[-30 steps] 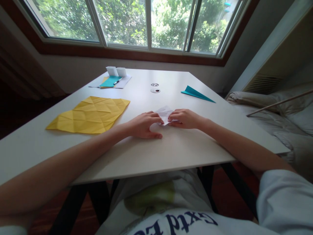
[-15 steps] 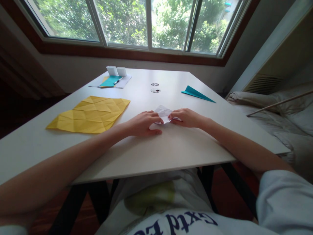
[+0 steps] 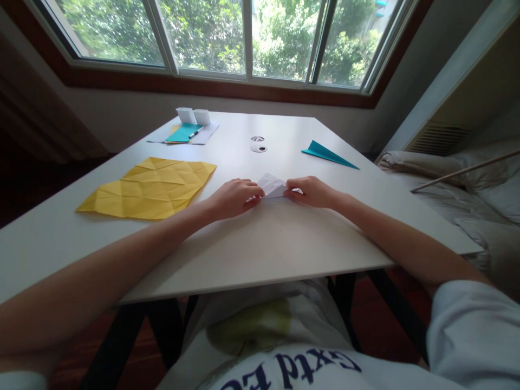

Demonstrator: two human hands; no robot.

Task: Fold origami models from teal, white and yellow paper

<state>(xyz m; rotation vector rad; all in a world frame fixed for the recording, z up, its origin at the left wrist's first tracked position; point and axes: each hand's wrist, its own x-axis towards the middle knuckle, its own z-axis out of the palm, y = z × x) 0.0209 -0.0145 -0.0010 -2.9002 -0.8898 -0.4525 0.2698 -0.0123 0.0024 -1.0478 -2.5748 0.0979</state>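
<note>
A small folded white paper (image 3: 272,186) lies on the white table (image 3: 260,254) near its middle. My left hand (image 3: 233,197) pinches the paper's left edge with curled fingers. My right hand (image 3: 312,191) grips its right edge. The paper's upper flap stands up between the two hands; its lower part is hidden by my fingers.
A creased yellow sheet (image 3: 151,187) lies at the left. A teal folded paper (image 3: 327,153) rests at the far right. Two small white boxes (image 3: 193,116), a teal sheet (image 3: 182,132) and a pen sit on white paper at the back. A bed (image 3: 467,189) lies right of the table.
Both hands have shifted slightly away from me with the paper. My left thumb, flat on the table before, has tucked in, and the fingers have closed on the paper's edge.
</note>
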